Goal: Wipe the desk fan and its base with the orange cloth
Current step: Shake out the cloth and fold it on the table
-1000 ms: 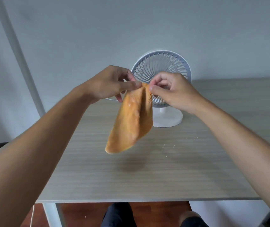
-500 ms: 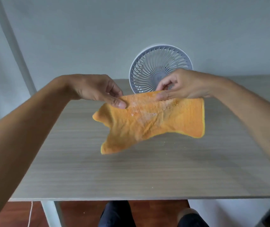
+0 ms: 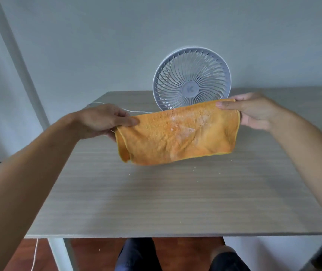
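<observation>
An orange cloth [image 3: 177, 133] hangs stretched wide above the desk, with pale dusty marks near its middle. My left hand [image 3: 101, 120] pinches its upper left corner and my right hand [image 3: 254, 110] pinches its upper right corner. Behind the cloth stands a white desk fan [image 3: 191, 79] with a round spiral grille, facing me at the back of the desk. The cloth hides the fan's base and the bottom of its grille.
The light wood desk [image 3: 175, 202] carries a few small crumbs in front of the cloth. A thin white cable [image 3: 136, 111] runs left from the fan. A grey wall rises right behind the fan. Below the desk's front edge are my knees and a wooden floor.
The cloth went from a bunched, hanging strip to a sheet spread flat. My hands moved apart, left hand leftward and right hand rightward, each keeping its hold on a corner.
</observation>
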Action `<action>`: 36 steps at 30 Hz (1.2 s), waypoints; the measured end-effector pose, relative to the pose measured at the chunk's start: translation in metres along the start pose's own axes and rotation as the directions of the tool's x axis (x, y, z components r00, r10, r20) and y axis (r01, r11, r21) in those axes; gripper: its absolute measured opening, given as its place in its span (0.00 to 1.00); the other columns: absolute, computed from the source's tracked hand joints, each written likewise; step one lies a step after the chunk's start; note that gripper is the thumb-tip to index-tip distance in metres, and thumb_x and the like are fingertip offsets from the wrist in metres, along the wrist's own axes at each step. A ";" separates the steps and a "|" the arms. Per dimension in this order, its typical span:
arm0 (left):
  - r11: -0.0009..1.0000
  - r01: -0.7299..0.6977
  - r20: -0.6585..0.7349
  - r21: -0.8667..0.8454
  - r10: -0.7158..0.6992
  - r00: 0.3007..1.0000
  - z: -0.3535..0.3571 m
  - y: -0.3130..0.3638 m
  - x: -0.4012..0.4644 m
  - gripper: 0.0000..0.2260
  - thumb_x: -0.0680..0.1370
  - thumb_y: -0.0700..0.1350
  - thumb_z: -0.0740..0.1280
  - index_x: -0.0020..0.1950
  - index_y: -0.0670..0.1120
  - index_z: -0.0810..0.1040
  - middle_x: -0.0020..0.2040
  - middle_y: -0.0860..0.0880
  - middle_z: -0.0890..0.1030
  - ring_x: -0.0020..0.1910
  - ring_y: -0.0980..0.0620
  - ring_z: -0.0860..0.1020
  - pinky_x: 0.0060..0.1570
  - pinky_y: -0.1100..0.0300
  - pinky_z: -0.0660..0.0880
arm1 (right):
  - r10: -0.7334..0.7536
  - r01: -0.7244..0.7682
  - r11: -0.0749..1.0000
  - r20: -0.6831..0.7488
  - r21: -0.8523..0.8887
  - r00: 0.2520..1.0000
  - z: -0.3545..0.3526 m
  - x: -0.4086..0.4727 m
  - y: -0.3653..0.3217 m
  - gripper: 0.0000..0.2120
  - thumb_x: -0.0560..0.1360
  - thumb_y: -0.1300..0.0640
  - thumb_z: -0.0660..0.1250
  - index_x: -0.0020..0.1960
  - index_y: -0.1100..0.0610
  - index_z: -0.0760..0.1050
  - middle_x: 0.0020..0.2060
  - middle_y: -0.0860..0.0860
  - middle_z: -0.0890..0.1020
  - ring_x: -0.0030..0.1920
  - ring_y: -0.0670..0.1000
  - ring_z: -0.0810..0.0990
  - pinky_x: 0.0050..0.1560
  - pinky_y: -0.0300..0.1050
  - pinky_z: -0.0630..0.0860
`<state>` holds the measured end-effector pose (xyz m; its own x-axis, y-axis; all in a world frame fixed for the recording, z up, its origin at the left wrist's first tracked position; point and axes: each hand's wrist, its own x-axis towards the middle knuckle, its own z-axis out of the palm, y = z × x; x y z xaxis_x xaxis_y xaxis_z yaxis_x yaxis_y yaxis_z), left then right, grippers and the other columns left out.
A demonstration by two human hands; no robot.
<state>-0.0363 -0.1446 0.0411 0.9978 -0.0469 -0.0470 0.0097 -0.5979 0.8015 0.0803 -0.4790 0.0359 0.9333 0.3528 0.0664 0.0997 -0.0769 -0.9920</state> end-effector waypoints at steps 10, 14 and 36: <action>0.929 0.057 -0.108 -0.366 -0.104 0.989 0.071 0.041 0.022 0.07 0.78 0.39 0.67 0.49 0.35 0.79 0.34 0.42 0.81 0.27 0.51 0.82 0.30 0.60 0.81 | -0.360 0.216 0.866 -0.263 -0.451 0.895 0.097 -0.017 0.011 0.10 0.66 0.50 0.79 0.39 0.56 0.83 0.34 0.50 0.85 0.35 0.45 0.82 0.41 0.40 0.79; 0.917 0.085 -0.053 -0.389 -0.114 0.992 0.081 0.043 0.026 0.09 0.78 0.40 0.66 0.51 0.34 0.80 0.39 0.39 0.84 0.33 0.49 0.85 0.34 0.59 0.82 | -0.367 0.242 0.844 -0.185 -0.479 0.912 0.109 -0.027 0.018 0.10 0.71 0.51 0.74 0.45 0.57 0.85 0.37 0.50 0.87 0.39 0.46 0.86 0.47 0.45 0.83; 0.955 -0.229 0.186 -0.188 0.264 0.946 0.072 -0.013 0.048 0.29 0.69 0.51 0.76 0.69 0.50 0.72 0.64 0.48 0.80 0.63 0.51 0.78 0.64 0.53 0.72 | -0.347 0.340 0.906 0.016 -0.254 0.938 0.065 -0.038 0.023 0.05 0.74 0.60 0.71 0.48 0.52 0.82 0.43 0.51 0.87 0.44 0.48 0.84 0.50 0.48 0.79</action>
<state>0.0072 -0.1972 -0.0147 0.9348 -0.3508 0.0565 -0.2074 -0.4094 0.8885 0.0250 -0.4337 0.0032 0.8350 0.3728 0.4047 0.4947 -0.1865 -0.8488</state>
